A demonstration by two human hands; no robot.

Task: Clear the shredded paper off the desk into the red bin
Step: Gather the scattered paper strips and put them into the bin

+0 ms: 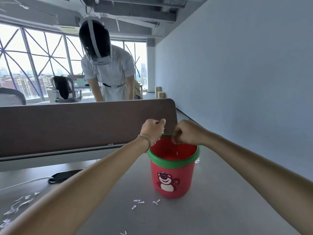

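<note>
Left hand clutching shredded paper, red bin below

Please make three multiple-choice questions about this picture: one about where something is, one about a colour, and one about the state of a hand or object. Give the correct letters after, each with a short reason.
1. Where are both hands?
A. Flat on the desk
B. Above the open top of the red bin
C. Behind the divider

2. What colour is the rim of the bin?
A. Green
B. Yellow
C. White

3. What is the state of the left hand?
A. Open and empty
B. Resting on the phone
C. Closed around shredded paper

Answers:
1 B: the left hand and right hand hover over the red bin.
2 A: the rim is green.
3 C: white shredded paper pokes out under the fist; loose scraps lie on the desk.
</note>
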